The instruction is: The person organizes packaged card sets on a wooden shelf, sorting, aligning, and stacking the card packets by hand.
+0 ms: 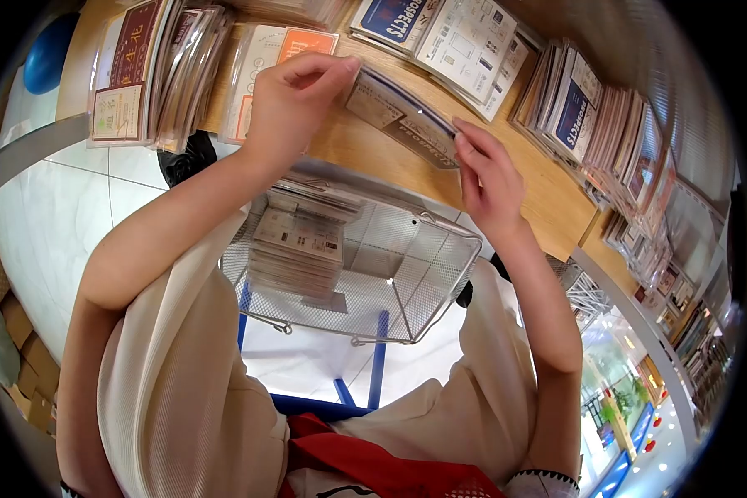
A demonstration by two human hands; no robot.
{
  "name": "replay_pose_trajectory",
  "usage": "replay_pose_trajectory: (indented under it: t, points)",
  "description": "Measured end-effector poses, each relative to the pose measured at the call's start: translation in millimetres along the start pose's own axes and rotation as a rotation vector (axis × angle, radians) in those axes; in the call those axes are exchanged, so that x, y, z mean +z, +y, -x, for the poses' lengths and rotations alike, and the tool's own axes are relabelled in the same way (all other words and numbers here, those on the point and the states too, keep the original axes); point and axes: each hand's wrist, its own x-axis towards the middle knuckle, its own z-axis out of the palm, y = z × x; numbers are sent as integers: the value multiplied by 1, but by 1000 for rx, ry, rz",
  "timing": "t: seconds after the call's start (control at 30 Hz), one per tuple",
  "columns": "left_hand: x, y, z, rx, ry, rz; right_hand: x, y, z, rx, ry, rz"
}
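Observation:
Between my two hands is a flat, clear-wrapped paper pack (402,120), brown on its facing side with "PROSPECTS" lettering and a dark upper edge. It tilts over the wooden shelf. My left hand (295,104) pinches its left end with thumb and fingers. At the right end, my right hand (490,170) grips the corner, thumb and forefinger closed on it. Below them, a wire mesh basket (407,307) sits in front of my legs. A stack of similar wrapped packs (295,249) fills its left part.
Upright wrapped packs (129,75) stand at the shelf's left. An orange-and-white pack (257,50) is behind my left hand. White and blue packs (469,50) lie at the back. More packs (589,108) line the right side of the wooden shelf (548,207). A blue ball-like object (50,54) is far left.

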Motion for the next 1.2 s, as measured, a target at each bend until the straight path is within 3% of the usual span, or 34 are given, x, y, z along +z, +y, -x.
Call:
replay_pose_trajectory:
  t: [0.37, 0.47, 0.57, 0.67, 0.73, 0.8, 0.87, 1.07, 1.2]
  points:
    - [-6, 10, 1, 24, -59, -161, -2, -7, -1, -109, -17, 143]
    - [-4, 10, -2, 322, -66, -145, -1, -16, -10, -152, -22, 281]
    - [-17, 8, -5, 616, -165, -541, 1, -26, -16, -137, -58, 364]
    - [-36, -3, -14, 911, -328, -656, 1, -33, -15, -99, -98, 326]
    - [-40, -6, -13, 852, -391, -620, 3, -37, -14, -98, -91, 332]
    - [-40, -4, -13, 932, -403, -685, 3, -36, -13, -108, -76, 336]
    - [-40, 2, -15, 1148, -358, -854, 4, -32, -14, -129, -53, 333]
    - [-38, 11, -24, 1269, -366, -851, 4, -25, -19, -155, -25, 328]
    - [-33, 12, -18, 923, -399, -709, 4, -19, -22, -140, -5, 311]
